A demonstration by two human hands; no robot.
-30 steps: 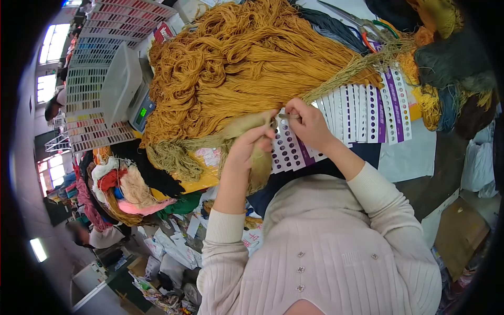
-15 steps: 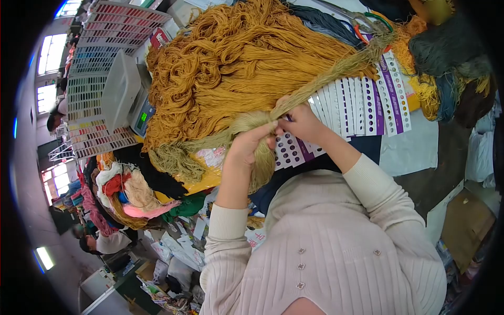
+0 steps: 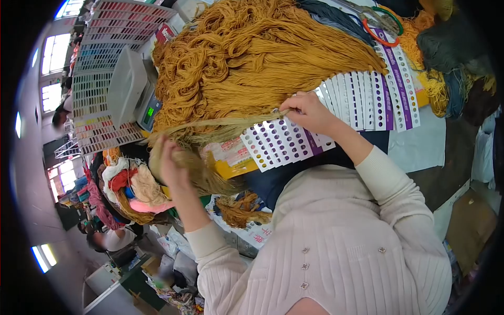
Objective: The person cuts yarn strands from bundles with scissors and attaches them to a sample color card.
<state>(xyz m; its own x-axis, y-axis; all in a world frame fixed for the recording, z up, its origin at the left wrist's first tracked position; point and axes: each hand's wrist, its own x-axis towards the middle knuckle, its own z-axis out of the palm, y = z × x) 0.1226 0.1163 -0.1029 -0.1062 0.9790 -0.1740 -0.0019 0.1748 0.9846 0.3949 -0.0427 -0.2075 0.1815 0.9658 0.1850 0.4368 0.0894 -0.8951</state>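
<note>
A hank of pale olive yarn [image 3: 195, 169] stretches across the front of the table between my hands. My left hand [image 3: 173, 167], slightly blurred, is closed on its bulky end at the left. In my right hand [image 3: 311, 112] the thin end of the olive yarn is pinched, just above the punched sample cards. Behind both hands lies a big heap of mustard-gold yarn [image 3: 236, 58]. White-and-purple sample cards [image 3: 286, 140] with rows of round holes fan out beneath and beside my right hand.
A digital scale [image 3: 126, 86] with a white tray stands at the left, near a rack of colour samples [image 3: 100, 92]. Scissors with red and green handles [image 3: 382, 38] lie at the back right beside dark and yellow yarns [image 3: 443, 52]. Multicoloured hanks [image 3: 134, 186] sit at lower left.
My left hand has moved left and away from my right, carrying the olive hank. The long olive tail at the right no longer lies over the gold yarn. More of the sample cards shows.
</note>
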